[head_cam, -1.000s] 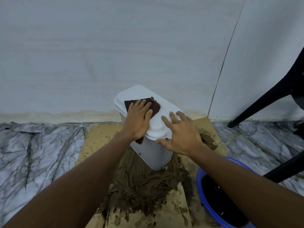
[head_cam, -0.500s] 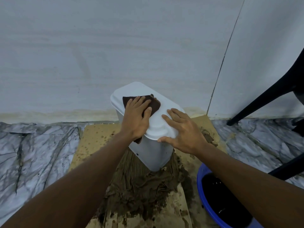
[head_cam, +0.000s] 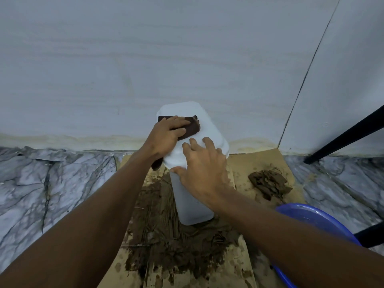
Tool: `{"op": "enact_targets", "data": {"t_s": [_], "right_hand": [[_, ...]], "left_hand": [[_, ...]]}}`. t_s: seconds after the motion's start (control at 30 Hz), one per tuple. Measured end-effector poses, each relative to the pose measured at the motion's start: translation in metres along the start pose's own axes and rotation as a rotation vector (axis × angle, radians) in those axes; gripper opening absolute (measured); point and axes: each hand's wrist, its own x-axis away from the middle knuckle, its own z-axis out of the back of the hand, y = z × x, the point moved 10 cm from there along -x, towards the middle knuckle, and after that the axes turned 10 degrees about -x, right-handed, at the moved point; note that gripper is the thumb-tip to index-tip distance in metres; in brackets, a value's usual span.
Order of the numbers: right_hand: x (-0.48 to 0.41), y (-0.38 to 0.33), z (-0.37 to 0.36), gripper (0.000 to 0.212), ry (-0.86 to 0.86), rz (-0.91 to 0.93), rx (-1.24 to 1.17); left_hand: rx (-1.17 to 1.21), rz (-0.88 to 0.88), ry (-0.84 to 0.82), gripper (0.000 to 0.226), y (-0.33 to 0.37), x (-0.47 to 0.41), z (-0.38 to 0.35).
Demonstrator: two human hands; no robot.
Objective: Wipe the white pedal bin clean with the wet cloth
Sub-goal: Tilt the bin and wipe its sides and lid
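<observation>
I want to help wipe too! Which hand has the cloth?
The left hand, pressing the brown cloth flat on top of the white pedal bin. The right hand has no cloth; it only rests bare on the bin's near end.

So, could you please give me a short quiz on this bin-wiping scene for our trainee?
1. True or false: the left hand presses the cloth flat on the bin lid.
2. Which part of the bin does the right hand rest on? A the lid's near end; B the lid's far end; C the base.
3. Fill in: the bin stands on muddy ____.
Key: 1 true; 2 A; 3 cardboard.
</observation>
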Motion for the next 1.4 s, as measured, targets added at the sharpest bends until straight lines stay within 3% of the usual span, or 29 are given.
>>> {"op": "enact_targets", "data": {"t_s": [0.13,0.27,0.5,0.7,0.97,1.2,1.4], "right_hand": [[0.010,-0.001,0.002,0.058,-0.058,0.015,-0.014],[0.021,0.003,0.001,0.078,-0.181,0.254,0.052],[0.033,0.031,-0.003,0.089,-0.144,0.480,-0.010],[0.028,0.050,-0.018,0.090,-0.227,0.435,-0.244],[-0.039,0.059,-0.002,0.081,-0.075,0.389,-0.520],[-0.116,0.061,0.000,0.061,0.126,0.235,-0.781],[-0.148,0.089,0.000,0.056,0.136,0.125,-0.835]], "left_hand": [[-0.036,-0.005,-0.039,0.036,-0.002,0.008,-0.006],[-0.107,-0.037,-0.089,0.039,0.005,0.023,-0.015],[-0.182,-0.082,-0.056,0.040,0.015,0.050,-0.018],[-0.062,-0.072,0.053,0.041,0.007,0.077,-0.015],[0.154,-0.104,0.373,0.042,-0.003,0.060,0.021],[0.140,-0.069,0.659,0.043,-0.031,0.040,0.022],[-0.123,-0.245,0.602,0.049,-0.042,0.019,-0.020]]}}
